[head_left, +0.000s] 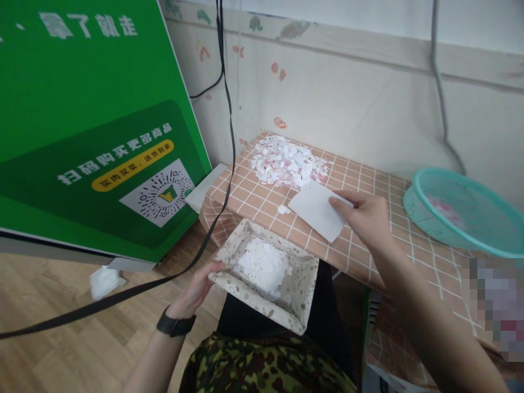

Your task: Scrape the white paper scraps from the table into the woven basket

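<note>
My left hand [200,286] grips the left end of a floral box [301,308], held in front of the table's edge above my lap. Inside the box lies a heap of white paper scraps [264,268]. Between the thumb and fingers of my right hand [365,213] is a flat white card [319,210], tilted over the tabletop. Just beyond the card's far edge spreads a larger pile of white and pink paper scraps [284,161]. One loose scrap [284,209] rests on the cloth beside the card's left corner.
A checked brown cloth covers the table [362,183]. A turquoise basket [434,226] with pink bits stands at the right. A black strap [230,164] hangs across the left side, before a green panel [102,109]. Behind the table is a wall [347,98].
</note>
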Demonstrator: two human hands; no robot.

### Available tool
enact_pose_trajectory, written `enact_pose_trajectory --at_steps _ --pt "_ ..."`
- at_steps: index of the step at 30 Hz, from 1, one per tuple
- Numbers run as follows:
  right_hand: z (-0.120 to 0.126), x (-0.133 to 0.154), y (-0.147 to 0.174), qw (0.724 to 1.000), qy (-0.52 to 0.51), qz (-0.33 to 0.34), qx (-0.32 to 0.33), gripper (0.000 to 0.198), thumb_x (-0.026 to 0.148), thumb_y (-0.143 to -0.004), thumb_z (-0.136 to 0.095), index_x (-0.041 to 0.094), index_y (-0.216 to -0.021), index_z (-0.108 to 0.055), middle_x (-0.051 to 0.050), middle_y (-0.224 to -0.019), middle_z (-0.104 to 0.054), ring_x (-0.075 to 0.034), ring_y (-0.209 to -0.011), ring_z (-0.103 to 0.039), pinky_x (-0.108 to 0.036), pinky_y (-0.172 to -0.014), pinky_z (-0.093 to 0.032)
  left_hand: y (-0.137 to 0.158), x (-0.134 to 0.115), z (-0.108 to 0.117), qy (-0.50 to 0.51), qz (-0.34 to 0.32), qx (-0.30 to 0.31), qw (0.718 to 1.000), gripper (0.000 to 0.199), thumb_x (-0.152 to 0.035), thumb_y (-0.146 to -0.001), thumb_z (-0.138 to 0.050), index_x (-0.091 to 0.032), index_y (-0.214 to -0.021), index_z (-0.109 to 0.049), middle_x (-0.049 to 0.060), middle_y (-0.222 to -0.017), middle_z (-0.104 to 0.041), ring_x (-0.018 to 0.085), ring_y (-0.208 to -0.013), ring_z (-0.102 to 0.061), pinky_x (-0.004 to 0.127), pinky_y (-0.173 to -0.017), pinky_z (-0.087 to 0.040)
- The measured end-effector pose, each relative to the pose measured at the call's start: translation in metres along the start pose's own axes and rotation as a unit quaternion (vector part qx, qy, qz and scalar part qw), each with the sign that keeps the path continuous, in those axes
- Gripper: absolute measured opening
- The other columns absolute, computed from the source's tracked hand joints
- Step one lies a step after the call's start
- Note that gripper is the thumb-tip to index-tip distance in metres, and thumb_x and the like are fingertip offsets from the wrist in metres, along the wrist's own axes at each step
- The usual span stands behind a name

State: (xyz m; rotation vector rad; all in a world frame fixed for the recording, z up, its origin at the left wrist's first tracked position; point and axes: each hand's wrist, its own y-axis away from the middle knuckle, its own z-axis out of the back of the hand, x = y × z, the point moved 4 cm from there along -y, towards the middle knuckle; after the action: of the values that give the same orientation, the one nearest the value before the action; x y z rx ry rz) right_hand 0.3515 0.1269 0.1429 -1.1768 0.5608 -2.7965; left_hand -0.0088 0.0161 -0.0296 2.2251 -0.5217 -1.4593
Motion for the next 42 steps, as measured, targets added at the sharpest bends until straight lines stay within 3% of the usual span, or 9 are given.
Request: enact_pose_trajectory --at_steps 6,13,19,25,30,36,42 --pt "-0.007 -0.012 0.0 0.998 -0.034 -0.039 0.022 0.028 0.039 -0.078 -0.069 0.019 -0.093 -0.082 -0.007 -0.084 -0.079 -0.027 -0.069 -0.072 -0.035 -0.055 -0.055 -0.001 -0.003 0.005 0.016 -0.007 -0.012 1.0 0.02 -0.03 -0.063 -0.08 -0.017 -0.078 -0.081 0.005 -0.082 -0.081 0.028 -0.084 -0.07 0.035 -0.081 -0.05" --pt "-0.013 -0.015 -0.004 0.994 -0.061 -0.082 0.023 0.031 0.039 -0.074 -0.072 0.018 -0.094 -0.082 -0.009 -0.083 -0.078 -0.028 -0.07 -0.071 -0.036 -0.055 -0.055 -0.001 -0.002 0.01 0.012 -0.004 -0.026 1.0 0.015 -0.028 -0.065 -0.077 -0.016 -0.073 -0.08 0.004 -0.074 -0.078 0.026 -0.077 -0.068 0.034 -0.077 -0.049" --pt "-0.028 -0.012 -0.009 0.988 -0.121 -0.085 0.039 0.033 0.039 -0.072 -0.074 0.016 -0.094 -0.081 -0.009 -0.082 -0.078 -0.025 -0.068 -0.07 -0.033 -0.053 -0.054 -0.003 -0.001 0.012 0.017 0.003 -0.027 0.999 0.015 -0.028 -0.063 -0.078 -0.016 -0.071 -0.079 0.004 -0.075 -0.078 0.025 -0.076 -0.067 0.033 -0.076 -0.048" --pt "-0.041 0.001 -0.014 0.984 -0.14 -0.077 0.08 0.036 0.038 -0.073 -0.075 0.014 -0.099 -0.08 -0.011 -0.095 -0.078 -0.024 -0.076 -0.07 -0.032 -0.059 -0.055 -0.003 -0.001 0.016 0.003 0.0 -0.029 1.0 0.021 -0.032 -0.063 -0.077 -0.014 -0.075 -0.08 0.006 -0.078 -0.079 0.026 -0.076 -0.066 0.035 -0.078 -0.047" --pt "-0.03 -0.003 -0.015 0.983 -0.141 -0.114 0.03 0.036 0.038 -0.071 -0.076 0.015 -0.098 -0.081 -0.01 -0.082 -0.077 -0.021 -0.063 -0.066 -0.029 -0.048 -0.048 -0.005 0.001 0.022 0.014 -0.018 -0.032 0.999 0.016 -0.029 -0.064 -0.077 -0.016 -0.073 -0.08 0.003 -0.078 -0.078 0.024 -0.079 -0.065 0.033 -0.079 -0.046" --pt "-0.034 -0.003 -0.017 0.977 -0.147 -0.145 0.06 0.033 0.037 -0.067 -0.077 0.014 -0.091 -0.081 -0.008 -0.071 -0.074 -0.019 -0.056 -0.064 -0.028 -0.045 -0.047 -0.009 0.005 0.029 0.033 0.005 -0.042 0.999 0.027 -0.031 -0.062 -0.078 -0.014 -0.083 -0.081 0.007 -0.086 -0.08 0.027 -0.084 -0.067 0.036 -0.083 -0.048" --pt "-0.037 0.001 -0.019 0.977 -0.155 -0.14 0.046 0.031 0.036 -0.066 -0.078 0.015 -0.089 -0.081 -0.008 -0.073 -0.074 -0.019 -0.057 -0.063 -0.027 -0.044 -0.046 -0.004 -0.005 0.022 0.06 -0.004 -0.025 0.998 0.026 -0.029 -0.062 -0.08 -0.015 -0.083 -0.081 0.005 -0.081 -0.08 0.026 -0.08 -0.068 0.036 -0.08 -0.05"
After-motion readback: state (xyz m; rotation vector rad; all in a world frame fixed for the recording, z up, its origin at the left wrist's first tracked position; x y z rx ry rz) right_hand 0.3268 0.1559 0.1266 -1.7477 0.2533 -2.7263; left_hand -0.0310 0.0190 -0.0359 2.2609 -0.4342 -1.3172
